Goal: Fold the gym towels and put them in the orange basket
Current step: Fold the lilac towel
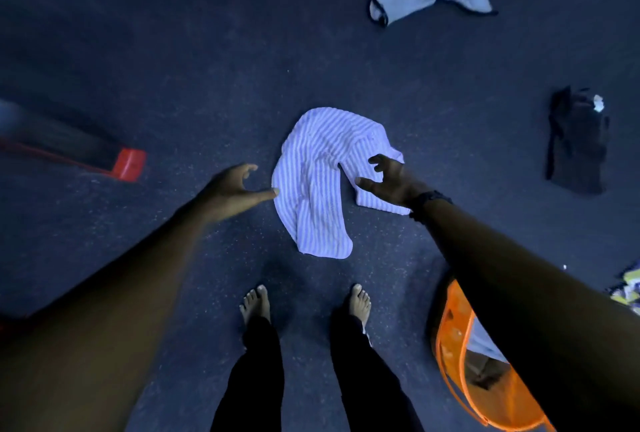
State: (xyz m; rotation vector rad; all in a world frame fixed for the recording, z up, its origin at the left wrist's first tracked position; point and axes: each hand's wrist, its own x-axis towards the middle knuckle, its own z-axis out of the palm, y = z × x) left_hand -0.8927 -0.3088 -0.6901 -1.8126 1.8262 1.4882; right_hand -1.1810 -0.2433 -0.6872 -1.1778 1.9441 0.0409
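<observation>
Pick-up step: left hand (232, 189) and right hand (389, 179), fingers spread and empty, over crumpled striped towel (311, 186). Next: pinch corners, lift.

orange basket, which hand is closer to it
Right. The right hand hovers over the striped towel, on the orange basket's side; the left hand is beyond the towel's far edge.
</observation>
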